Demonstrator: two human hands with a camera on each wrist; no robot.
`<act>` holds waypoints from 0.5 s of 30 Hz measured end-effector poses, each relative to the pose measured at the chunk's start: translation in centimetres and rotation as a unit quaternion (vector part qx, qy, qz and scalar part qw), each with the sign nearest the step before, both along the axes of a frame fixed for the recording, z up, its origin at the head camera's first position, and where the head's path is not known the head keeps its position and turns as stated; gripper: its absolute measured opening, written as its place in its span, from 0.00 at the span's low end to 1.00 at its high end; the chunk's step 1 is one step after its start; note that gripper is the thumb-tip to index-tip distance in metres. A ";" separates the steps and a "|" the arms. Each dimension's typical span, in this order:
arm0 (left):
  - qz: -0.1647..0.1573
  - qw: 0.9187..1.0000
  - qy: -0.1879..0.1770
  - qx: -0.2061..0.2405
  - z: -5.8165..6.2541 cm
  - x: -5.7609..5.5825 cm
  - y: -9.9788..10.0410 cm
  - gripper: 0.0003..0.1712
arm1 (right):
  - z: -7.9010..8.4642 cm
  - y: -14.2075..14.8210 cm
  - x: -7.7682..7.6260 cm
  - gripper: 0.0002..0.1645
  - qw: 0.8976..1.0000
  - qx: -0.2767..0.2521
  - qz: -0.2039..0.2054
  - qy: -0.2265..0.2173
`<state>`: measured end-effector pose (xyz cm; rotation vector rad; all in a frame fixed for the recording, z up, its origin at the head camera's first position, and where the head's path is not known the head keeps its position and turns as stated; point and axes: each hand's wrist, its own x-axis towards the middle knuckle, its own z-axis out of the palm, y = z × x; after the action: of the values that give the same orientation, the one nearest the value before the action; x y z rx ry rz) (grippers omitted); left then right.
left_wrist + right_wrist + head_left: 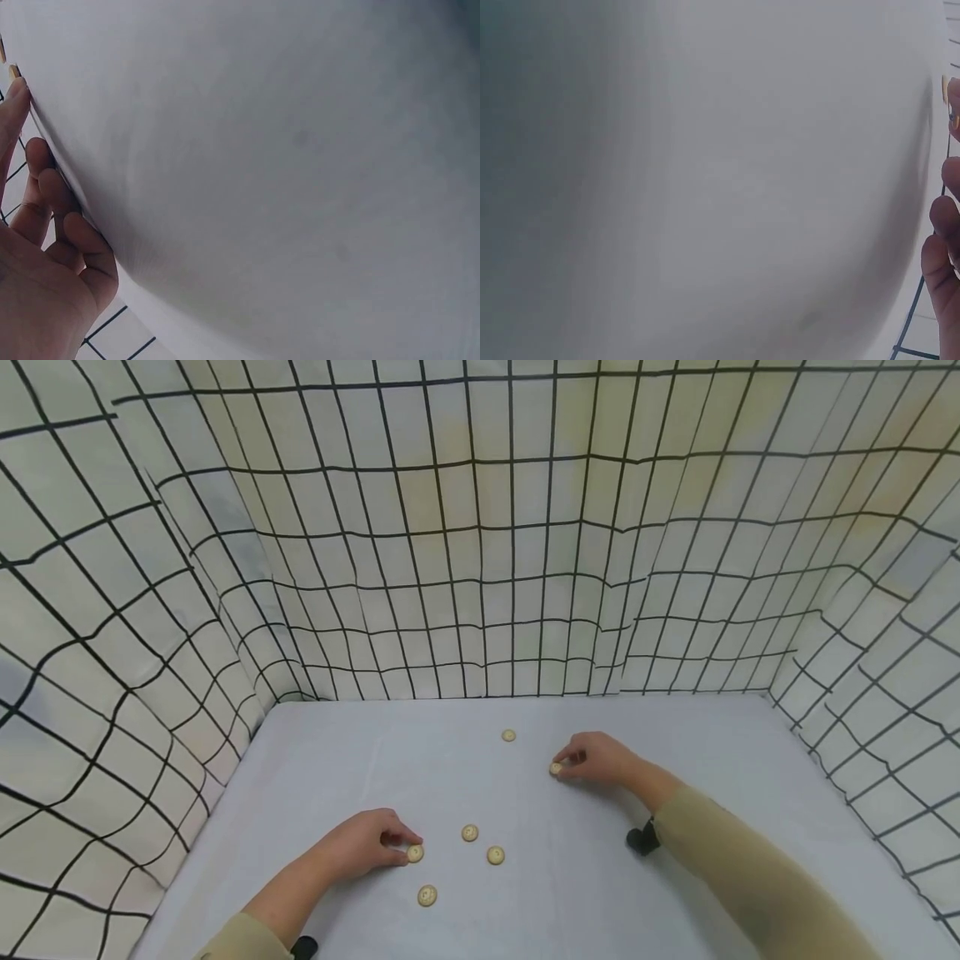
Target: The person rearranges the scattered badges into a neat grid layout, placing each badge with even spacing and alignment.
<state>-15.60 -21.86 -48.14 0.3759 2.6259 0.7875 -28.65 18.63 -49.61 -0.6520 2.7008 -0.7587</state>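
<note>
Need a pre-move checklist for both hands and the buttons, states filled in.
1. Left hand pinches a button: ok, fingertips on the left-hand button.
2. Right hand pinches a button: ok, fingertips on the right-hand button.
3. Four other buttons apart from one another: ok, on the white surface.
4. Hands clear of each other: ok, well apart.
5. Pinched buttons off the surface: cannot tell.
6. Wrist views show the pinched buttons fully: not ok, only slivers at the edges.
</note>
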 end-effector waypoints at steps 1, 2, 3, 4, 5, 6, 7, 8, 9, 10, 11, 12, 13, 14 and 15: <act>0.002 1.000 0.000 0.000 0.0 0.0 0.0 0.12 | 0.0 -0.1 -0.3 0.13 1.000 -0.004 -0.008 -0.002; 0.004 1.000 0.001 0.000 0.1 0.0 -0.1 0.12 | 0.0 -0.2 -0.6 0.13 1.000 -0.008 -0.016 -0.003; 0.006 1.000 0.000 0.000 0.1 0.0 -0.1 0.12 | 0.0 -0.2 -0.9 0.14 1.000 -0.008 -0.023 -0.004; 0.006 1.000 0.000 0.000 0.0 0.0 -0.1 0.12 | 0.0 -0.3 -1.1 0.14 0.999 -0.008 -0.031 -0.005; 0.006 1.000 0.000 0.001 0.0 0.0 -0.1 0.12 | 0.0 -0.3 -1.4 0.15 0.999 -0.007 -0.038 -0.006; 0.004 1.000 -0.001 0.002 -0.1 0.0 -0.1 0.12 | 0.0 -0.4 -1.6 0.15 0.999 -0.006 -0.046 -0.007; 0.003 1.000 -0.002 0.002 -0.1 0.0 -0.1 0.12 | -0.1 -0.4 -1.8 0.15 0.999 -0.005 -0.051 -0.007; 0.002 1.000 -0.003 0.002 -0.2 0.0 -0.2 0.12 | -0.1 -0.4 -2.0 0.16 0.998 -0.005 -0.057 -0.009; 0.000 1.000 -0.004 0.002 -0.2 0.0 -0.2 0.12 | -0.1 -0.5 -2.2 0.16 0.998 -0.004 -0.063 -0.012; -0.001 1.000 -0.004 0.001 -0.2 0.0 -0.1 0.12 | -0.1 -0.5 -2.3 0.17 0.998 -0.005 -0.068 -0.013; 0.000 1.000 -0.005 0.000 -0.2 0.0 -0.1 0.12 | -0.1 -0.5 -2.5 0.17 0.997 -0.006 -0.074 -0.016; 0.002 1.000 -0.006 0.001 -0.2 0.0 -0.1 0.12 | -0.1 -0.6 -2.7 0.18 0.997 -0.008 -0.078 -0.017; 0.004 1.000 -0.007 -0.001 -0.1 0.0 -0.1 0.12 | -0.1 -0.6 -2.8 0.18 0.996 -0.010 -0.084 -0.019; 0.006 1.000 -0.007 -0.002 -0.1 0.0 -0.1 0.12 | 0.0 -0.7 -3.0 0.19 0.996 -0.014 -0.090 -0.022; 0.008 1.000 -0.006 -0.005 0.0 -0.1 0.0 0.12 | 0.1 -0.8 -3.2 0.19 0.995 -0.017 -0.097 -0.023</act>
<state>-15.66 -21.88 -48.17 0.3462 2.6234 0.7792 -31.82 17.84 -49.55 -0.3769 2.7426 -0.8567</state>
